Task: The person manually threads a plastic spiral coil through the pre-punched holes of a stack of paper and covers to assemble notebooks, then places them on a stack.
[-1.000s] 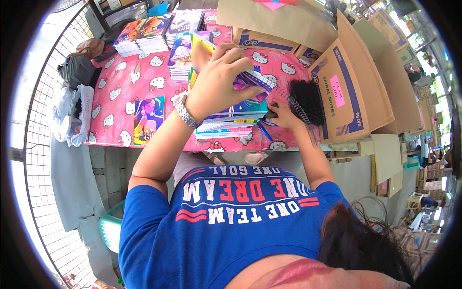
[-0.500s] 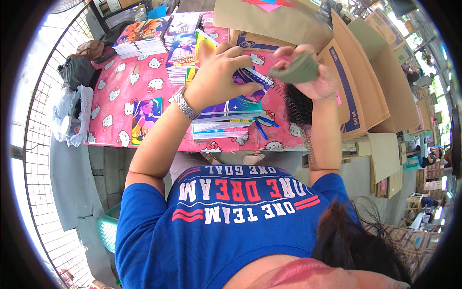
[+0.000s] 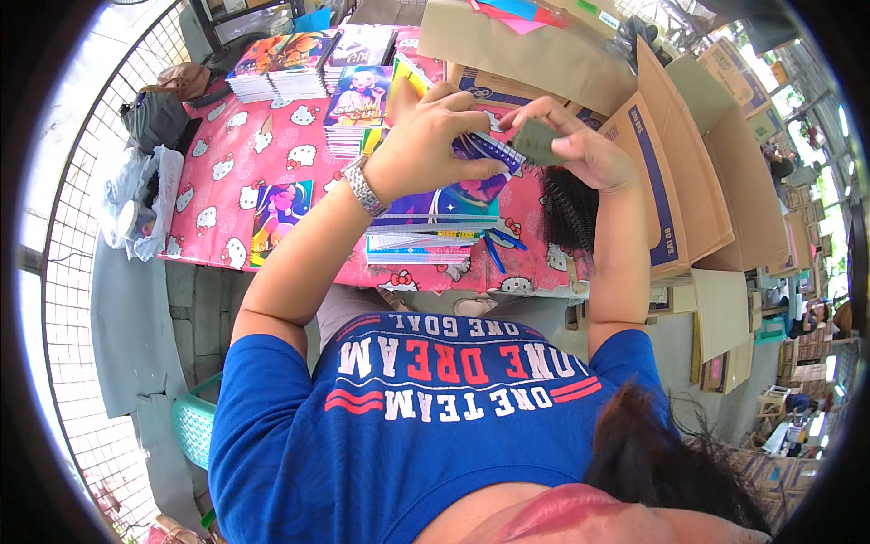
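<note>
Above the pink cartoon-print tablecloth [image 3: 272, 163], our left hand [image 3: 426, 136] grips a thin blue notebook [image 3: 489, 152] and our right hand [image 3: 580, 150] pinches a small grey-green pad [image 3: 536, 140]. A stack of colourful notebooks [image 3: 430, 231] lies below them; brown cardboard boxes [image 3: 675, 172] stand right of the cloth.

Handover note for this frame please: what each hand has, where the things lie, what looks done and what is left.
Left hand: raised over the table, gripping a bundle of blue pens.
Right hand: pinching a small dark green piece right beside the pens; what it is cannot be told.
Below: a stack of notebooks on the pink cartoon tablecloth, loose blue pens beside it, open cardboard box to the right.
Done: pens gathered in hand.
Left: apparently joining the green piece to the bundle.
</note>
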The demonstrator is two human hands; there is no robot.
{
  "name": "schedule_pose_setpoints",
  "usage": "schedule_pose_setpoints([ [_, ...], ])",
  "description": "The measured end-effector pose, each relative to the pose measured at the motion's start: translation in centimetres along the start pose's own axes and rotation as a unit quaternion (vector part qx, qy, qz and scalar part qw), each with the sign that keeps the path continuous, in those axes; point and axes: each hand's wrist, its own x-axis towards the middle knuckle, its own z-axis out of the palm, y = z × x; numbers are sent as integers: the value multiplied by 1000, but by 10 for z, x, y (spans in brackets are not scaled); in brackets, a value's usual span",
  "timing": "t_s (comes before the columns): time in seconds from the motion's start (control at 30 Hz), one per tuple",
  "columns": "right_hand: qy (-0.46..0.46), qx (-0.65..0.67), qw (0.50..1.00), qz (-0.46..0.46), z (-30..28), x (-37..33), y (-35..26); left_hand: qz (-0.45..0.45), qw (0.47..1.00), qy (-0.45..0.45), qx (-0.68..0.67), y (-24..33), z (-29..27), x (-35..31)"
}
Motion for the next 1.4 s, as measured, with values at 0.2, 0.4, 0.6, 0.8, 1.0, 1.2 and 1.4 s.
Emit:
schedule_pose_setpoints([
  [0.2, 6, -24, 998, 66, 9, 10, -3, 4, 1000, -1, 10, -1, -1, 0],
  [0.4, 24, 54, 998, -8, 3, 9, 12, -3, 1000, 5, 3, 0, -2, 5],
  [0.6, 1, 31, 999, 17, -7, 16, 13, -36, 999, -8, -4, 5, -1, 6],
  [0.8, 52, 45, 997, -22, 0, 17, 13, -13, 1000, 8, 24, 6, 1, 6],
  [1.0, 240, -359, 870, 237, -65, 16, 124, -55, 997, -22, 59, -11, -11, 0],
  [1.2, 228, -565, 692, 387, -82, -30, 258, -66, 995, 29, 67, 0, 1, 8],
  [1.4, 240, -276, 920, 138, -30, 26, 48, -83, 991, 41, 92, 1, 3, 3],
])
